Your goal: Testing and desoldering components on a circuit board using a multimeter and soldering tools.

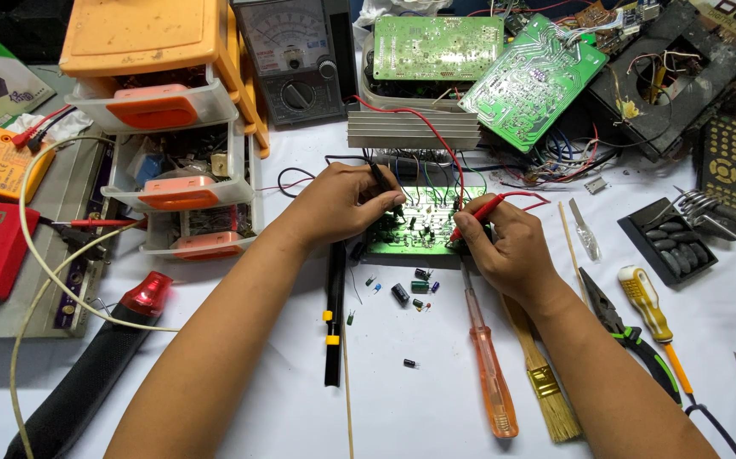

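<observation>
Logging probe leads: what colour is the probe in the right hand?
Red, a slim red test probe pinched in the right hand; head view.

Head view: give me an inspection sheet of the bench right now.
Surface: white table, crowded.
Job's things: lit green circuit board; black probe and red probe touch it.
Clutter: loose capacitors, orange screwdriver, brush, pliers, yellow screwdriver.
Hands: left hand holds the black probe; right hand holds the red probe.
Cables: red lead, cream cord.
Surroundings: orange drawer unit, analog meter, spare green boards, heat sink.
</observation>
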